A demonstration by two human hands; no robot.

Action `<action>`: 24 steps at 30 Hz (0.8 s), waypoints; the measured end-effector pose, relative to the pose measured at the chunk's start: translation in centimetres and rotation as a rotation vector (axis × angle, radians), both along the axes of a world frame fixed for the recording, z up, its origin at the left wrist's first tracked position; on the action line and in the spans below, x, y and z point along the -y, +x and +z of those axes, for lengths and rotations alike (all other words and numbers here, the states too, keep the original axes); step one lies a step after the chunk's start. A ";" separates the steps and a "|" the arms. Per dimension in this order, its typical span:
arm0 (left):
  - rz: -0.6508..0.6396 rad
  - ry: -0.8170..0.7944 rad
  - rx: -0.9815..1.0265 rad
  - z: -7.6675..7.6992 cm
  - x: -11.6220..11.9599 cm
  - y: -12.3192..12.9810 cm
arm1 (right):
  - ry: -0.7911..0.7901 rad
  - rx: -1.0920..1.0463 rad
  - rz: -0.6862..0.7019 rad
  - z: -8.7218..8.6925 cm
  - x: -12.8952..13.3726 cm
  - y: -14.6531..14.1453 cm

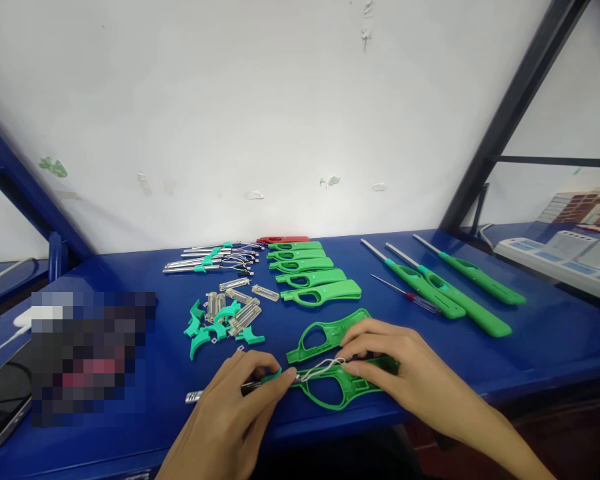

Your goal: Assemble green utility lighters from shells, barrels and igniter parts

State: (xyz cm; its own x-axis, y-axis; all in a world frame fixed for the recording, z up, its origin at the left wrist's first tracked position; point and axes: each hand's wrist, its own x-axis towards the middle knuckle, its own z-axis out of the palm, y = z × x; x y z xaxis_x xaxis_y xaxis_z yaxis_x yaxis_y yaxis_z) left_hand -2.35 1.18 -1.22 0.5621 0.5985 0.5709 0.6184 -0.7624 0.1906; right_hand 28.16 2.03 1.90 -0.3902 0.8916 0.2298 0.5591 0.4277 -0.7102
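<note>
My left hand (235, 407) grips a metal lighter tube (193, 397) near its teal collar, at the table's front edge. White wires (323, 367) run from its end over an open green shell half (347, 387) with a trigger loop. My right hand (395, 360) pinches the far end of these wires above that shell. A second green half (325, 337) lies just behind, partly covered by my right fingers. Teal triggers (200, 340) and clear fuel tanks (245, 317) are heaped behind my left hand.
Tube assemblies (205, 260) and closed green shells (323, 292) lie in rows at the back. Long green lighters (450, 300) and a screwdriver (405, 293) lie at right. A tablet (5, 387) is at far left on the blue table (480, 360); a blurred patch hides something beside it.
</note>
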 end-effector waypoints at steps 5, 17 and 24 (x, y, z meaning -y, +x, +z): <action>-0.005 0.000 0.018 0.0 -0.1 0.1 | 0.005 0.003 -0.035 0.2 -0.1 -0.2; -0.028 -0.016 0.026 0.5 -0.1 0.3 | 0.114 0.021 -0.058 1.0 0.4 -1.0; -0.027 -0.017 0.026 0.4 0.0 0.3 | 0.373 0.002 -0.069 0.1 1.1 -0.8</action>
State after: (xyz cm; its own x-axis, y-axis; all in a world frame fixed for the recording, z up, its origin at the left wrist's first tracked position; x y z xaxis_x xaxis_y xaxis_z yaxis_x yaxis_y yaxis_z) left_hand -2.09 1.17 -0.80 0.5632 0.5930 0.5755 0.5925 -0.7753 0.2190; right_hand 27.34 0.95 1.95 -0.3332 0.7708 0.5429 0.5965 0.6183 -0.5117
